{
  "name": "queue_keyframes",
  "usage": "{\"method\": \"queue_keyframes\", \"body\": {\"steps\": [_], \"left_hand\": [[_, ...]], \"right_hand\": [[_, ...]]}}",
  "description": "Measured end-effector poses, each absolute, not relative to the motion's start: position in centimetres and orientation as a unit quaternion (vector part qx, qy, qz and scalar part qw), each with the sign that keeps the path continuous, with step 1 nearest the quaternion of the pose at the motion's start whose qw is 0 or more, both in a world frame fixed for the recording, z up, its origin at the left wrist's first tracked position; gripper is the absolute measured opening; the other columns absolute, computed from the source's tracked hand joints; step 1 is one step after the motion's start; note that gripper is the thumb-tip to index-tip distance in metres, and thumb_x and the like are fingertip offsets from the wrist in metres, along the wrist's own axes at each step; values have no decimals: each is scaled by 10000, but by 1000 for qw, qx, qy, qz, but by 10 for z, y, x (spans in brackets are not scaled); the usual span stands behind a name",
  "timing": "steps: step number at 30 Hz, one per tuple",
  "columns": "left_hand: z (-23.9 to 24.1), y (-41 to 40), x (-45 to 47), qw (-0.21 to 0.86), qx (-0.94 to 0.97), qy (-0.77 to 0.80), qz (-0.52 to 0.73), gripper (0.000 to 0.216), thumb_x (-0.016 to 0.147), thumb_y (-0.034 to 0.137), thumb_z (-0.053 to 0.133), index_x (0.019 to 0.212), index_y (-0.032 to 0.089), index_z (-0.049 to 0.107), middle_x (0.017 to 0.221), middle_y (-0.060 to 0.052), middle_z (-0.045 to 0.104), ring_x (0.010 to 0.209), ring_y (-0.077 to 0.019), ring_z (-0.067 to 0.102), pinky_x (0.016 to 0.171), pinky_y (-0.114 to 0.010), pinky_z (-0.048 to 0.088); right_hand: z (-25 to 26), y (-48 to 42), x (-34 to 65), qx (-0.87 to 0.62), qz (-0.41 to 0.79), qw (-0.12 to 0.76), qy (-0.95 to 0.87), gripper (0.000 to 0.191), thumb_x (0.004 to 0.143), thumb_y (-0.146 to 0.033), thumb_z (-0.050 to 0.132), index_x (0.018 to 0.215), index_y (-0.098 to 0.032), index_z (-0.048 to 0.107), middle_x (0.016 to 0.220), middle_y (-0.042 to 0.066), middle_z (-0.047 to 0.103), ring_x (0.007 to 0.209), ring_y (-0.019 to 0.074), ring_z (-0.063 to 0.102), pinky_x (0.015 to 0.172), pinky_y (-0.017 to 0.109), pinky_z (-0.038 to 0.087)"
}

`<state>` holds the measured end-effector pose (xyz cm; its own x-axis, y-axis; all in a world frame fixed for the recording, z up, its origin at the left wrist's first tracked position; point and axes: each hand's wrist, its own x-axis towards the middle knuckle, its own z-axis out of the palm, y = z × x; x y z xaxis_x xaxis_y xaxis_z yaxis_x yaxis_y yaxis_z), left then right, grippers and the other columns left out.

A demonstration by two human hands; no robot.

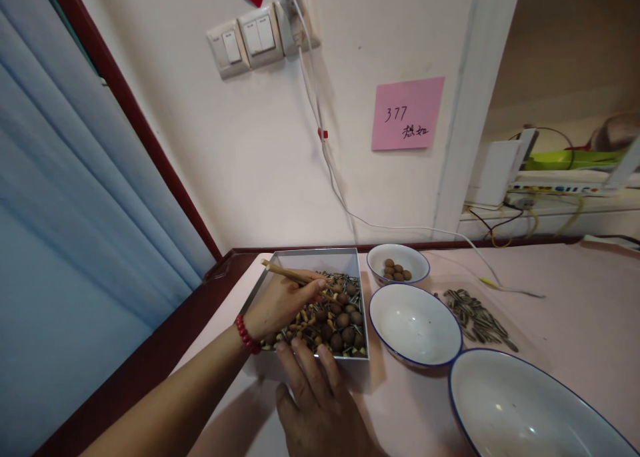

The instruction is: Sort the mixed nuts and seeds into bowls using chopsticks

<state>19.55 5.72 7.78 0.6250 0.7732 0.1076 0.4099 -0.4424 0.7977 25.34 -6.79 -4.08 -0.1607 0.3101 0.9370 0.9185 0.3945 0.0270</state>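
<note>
My left hand, with a red bead bracelet at the wrist, is closed around a pair of chopsticks. It reaches over a grey box, the chopsticks' far ends pointing down into the contents. Inside lie a mix of round brown nuts, small tan pieces like peanuts and striped sunflower seeds. At the near side of the box is my right hand, its fingers spread and fingertips at the rim. Nothing shows in it, though its palm is hidden.
Right of the box stand a small white bowl holding several round nuts, a white bowl and a larger white bowl. A pile of sunflower seeds lies beside them. A white cable runs down the wall onto the table.
</note>
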Motion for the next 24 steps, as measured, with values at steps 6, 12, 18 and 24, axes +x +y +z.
{"method": "queue_keyframes", "body": {"steps": [6, 12, 18, 24], "left_hand": [[88, 49, 195, 375, 803, 379, 265, 283, 873, 420, 638, 948, 170, 747, 931, -63, 771, 793, -209, 742, 702, -286, 612], [102, 42, 184, 349, 812, 365, 291, 285, 870, 423, 655, 956, 169, 752, 857, -54, 774, 805, -217, 742, 710, -281, 607], [136, 37, 187, 286, 825, 368, 321, 322, 887, 489, 640, 969, 202, 760, 936, -42, 783, 897, -223, 738, 822, -307, 597], [155, 46, 245, 337, 825, 293, 346, 332, 892, 434, 637, 1001, 139, 744, 881, -81, 779, 829, -220, 741, 777, -329, 616]], "right_hand": [[-40, -68, 253, -446, -329, 468, -688, 378, 980, -169, 357, 801, -182, 689, 1264, 98, 677, 1222, 265, 550, 1209, 461, 151], [-44, -67, 252, -447, -326, 467, -690, 378, 984, -165, 356, 795, -177, 684, 1296, 100, 658, 1256, 271, 533, 1205, 468, 162], [-46, -66, 249, -456, -330, 474, -677, 313, 972, -178, 419, 793, -188, 675, 1307, 88, 654, 1258, 262, 539, 1206, 465, 177], [-48, -65, 247, -473, -332, 457, -676, 224, 943, -199, 497, 835, -197, 693, 1384, 64, 602, 1292, 247, 510, 1222, 457, 145]]}}
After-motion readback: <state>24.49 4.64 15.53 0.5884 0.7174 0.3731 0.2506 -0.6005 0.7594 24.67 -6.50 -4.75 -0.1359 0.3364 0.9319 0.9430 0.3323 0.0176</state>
